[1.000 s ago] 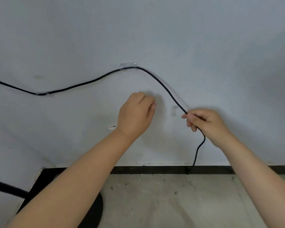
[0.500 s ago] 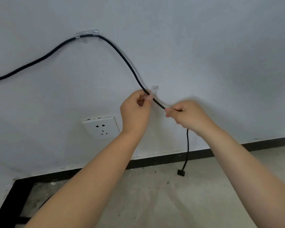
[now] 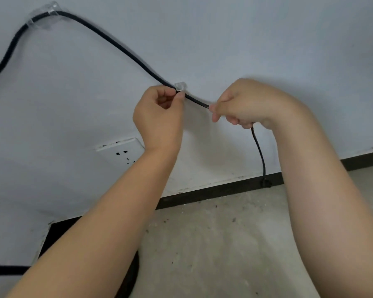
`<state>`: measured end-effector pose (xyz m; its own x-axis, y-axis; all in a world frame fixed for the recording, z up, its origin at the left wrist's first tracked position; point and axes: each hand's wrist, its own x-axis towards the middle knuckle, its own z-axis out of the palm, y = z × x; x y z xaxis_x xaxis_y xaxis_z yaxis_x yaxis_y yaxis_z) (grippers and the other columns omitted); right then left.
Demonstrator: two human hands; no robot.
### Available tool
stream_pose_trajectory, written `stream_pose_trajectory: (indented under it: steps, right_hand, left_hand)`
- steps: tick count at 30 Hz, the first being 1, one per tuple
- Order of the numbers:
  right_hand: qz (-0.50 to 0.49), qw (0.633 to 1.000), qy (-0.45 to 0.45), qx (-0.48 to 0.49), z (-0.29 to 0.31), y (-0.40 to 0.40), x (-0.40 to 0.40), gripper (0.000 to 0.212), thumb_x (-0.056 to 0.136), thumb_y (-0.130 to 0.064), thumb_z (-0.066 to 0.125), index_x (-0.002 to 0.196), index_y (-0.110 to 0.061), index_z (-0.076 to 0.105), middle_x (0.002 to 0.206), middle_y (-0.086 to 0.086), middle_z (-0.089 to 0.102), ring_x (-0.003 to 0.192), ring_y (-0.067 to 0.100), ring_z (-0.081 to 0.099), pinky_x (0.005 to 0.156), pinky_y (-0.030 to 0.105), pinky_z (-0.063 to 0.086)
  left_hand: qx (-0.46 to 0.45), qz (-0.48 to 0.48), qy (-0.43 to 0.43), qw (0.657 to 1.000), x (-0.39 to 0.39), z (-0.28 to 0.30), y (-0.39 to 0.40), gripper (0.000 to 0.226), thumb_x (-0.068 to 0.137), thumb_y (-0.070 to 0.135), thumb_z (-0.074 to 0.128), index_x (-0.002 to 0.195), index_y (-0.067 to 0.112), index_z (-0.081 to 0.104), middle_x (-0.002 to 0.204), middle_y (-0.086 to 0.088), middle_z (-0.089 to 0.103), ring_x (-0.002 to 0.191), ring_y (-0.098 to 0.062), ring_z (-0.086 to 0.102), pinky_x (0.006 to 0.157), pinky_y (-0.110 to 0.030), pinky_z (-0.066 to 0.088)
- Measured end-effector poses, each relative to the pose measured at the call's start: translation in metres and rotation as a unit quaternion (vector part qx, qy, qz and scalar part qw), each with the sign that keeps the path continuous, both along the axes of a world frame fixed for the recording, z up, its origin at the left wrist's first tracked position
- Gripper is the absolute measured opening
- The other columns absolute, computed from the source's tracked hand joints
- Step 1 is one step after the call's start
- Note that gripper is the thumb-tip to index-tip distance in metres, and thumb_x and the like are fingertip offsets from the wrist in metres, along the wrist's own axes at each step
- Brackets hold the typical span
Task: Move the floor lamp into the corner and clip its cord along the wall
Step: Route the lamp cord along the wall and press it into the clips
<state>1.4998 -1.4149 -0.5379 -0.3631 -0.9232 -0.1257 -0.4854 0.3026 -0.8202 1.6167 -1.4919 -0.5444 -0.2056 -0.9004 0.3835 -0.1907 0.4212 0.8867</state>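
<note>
Cord [image 3: 125, 52], light and limp, is sagging along the wall [image 3: 267, 39]; left hand [image 3: 159, 117] is pinching it at the clear clip [image 3: 179, 86], right hand [image 3: 246, 104] is gripping just beside, tensioning.

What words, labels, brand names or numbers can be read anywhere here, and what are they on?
None: no readable text shows in this view.
The wall socket shows only plug holes, no print.
The cord, the two clear clips and the plug bear no visible marking; the plug is too small and blurred to be sure.
</note>
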Motion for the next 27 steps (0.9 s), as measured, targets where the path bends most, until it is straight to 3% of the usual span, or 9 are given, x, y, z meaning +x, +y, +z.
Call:
stream_pose_trajectory:
  steps: [4,9,14,17,19,22,24,27]
  right_hand:
    - [0.014,0.998,-0.046,-0.036,-0.004,-0.001,-0.010,0.022,0.087,-0.021,0.051,0.082,-0.006,0.067,0.056,0.003,0.046,0.045,0.017,0.039,0.051,0.025,0.039]
    - [0.039,0.992,-0.093,-0.071,-0.026,-0.002,-0.020,0.024,0.091,-0.011,0.044,0.074,-0.012,0.061,0.058,0.002,0.052,0.054,0.015,0.049,0.061,0.023,0.045]
    - [0.011,0.990,-0.057,-0.127,-0.062,-0.017,0.008,0.026,0.094,-0.016,0.038,0.081,-0.010,0.060,0.058,-0.005,0.056,0.055,0.008,0.055,0.055,0.008,0.044]
    - [-0.037,0.981,-0.076,-0.173,-0.087,-0.026,0.027,0.031,0.095,-0.021,0.033,0.077,-0.010,0.056,0.055,-0.005,0.055,0.052,0.007,0.056,0.060,0.017,0.046]
    - [-0.063,0.975,-0.135,-0.165,-0.104,-0.030,0.040,0.035,0.096,-0.023,0.030,0.072,-0.013,0.054,0.054,-0.002,0.054,0.045,0.005,0.056,0.059,0.019,0.048]
    - [-0.056,0.977,-0.172,-0.110,-0.124,-0.034,0.060,0.041,0.096,-0.029,0.027,0.072,-0.013,0.056,0.053,0.000,0.052,0.040,0.000,0.053,0.048,0.006,0.045]
    - [-0.038,0.976,-0.191,-0.094,-0.132,-0.038,0.071,0.044,0.096,-0.032,0.025,0.076,-0.012,0.058,0.055,0.000,0.054,0.050,0.009,0.055,0.056,0.013,0.048]
    - [-0.036,0.978,-0.193,-0.077,-0.130,-0.045,0.078,0.042,0.096,-0.029,0.025,0.082,-0.008,0.058,0.063,0.001,0.060,0.071,0.020,0.059,0.083,0.035,0.048]
  left_hand:
    - [-0.022,-0.008,0.014,1.000,0.000,0.010,-0.002,0.038,0.077,0.001,0.066,0.064,0.030,0.045,0.065,0.013,0.056,0.056,0.006,0.055,0.061,-0.005,0.046]
    - [-0.030,-0.057,-0.026,0.998,0.006,0.018,-0.007,0.036,0.077,-0.004,0.061,0.066,0.028,0.051,0.066,0.011,0.057,0.058,0.004,0.055,0.059,-0.004,0.046]
    - [-0.046,-0.099,-0.075,0.991,0.019,0.030,-0.018,0.039,0.083,0.000,0.058,0.060,0.032,0.060,0.044,0.024,0.061,0.055,0.003,0.055,0.065,-0.017,0.048]
    - [-0.056,-0.111,-0.113,0.986,0.022,0.037,-0.020,0.042,0.083,-0.001,0.057,0.057,0.032,0.060,0.040,0.025,0.060,0.057,-0.002,0.054,0.068,-0.024,0.047]
    - [-0.058,-0.125,-0.138,0.981,0.023,0.042,-0.021,0.043,0.084,-0.002,0.054,0.058,0.031,0.061,0.043,0.021,0.061,0.057,-0.001,0.054,0.066,-0.020,0.046]
    - [-0.064,-0.135,-0.168,0.974,0.027,0.045,-0.023,0.030,0.085,-0.004,0.050,0.075,0.017,0.069,0.060,0.010,0.060,0.060,-0.004,0.052,0.064,-0.020,0.044]
    - [-0.068,-0.123,-0.183,0.973,0.034,0.041,-0.027,0.029,0.086,-0.005,0.048,0.096,0.013,0.068,0.066,0.009,0.058,0.062,-0.002,0.053,0.065,-0.016,0.045]
    - [-0.048,-0.080,-0.196,0.976,0.059,0.022,-0.032,0.029,0.087,-0.004,0.047,0.103,0.010,0.067,0.069,0.012,0.058,0.065,-0.004,0.056,0.070,-0.020,0.049]
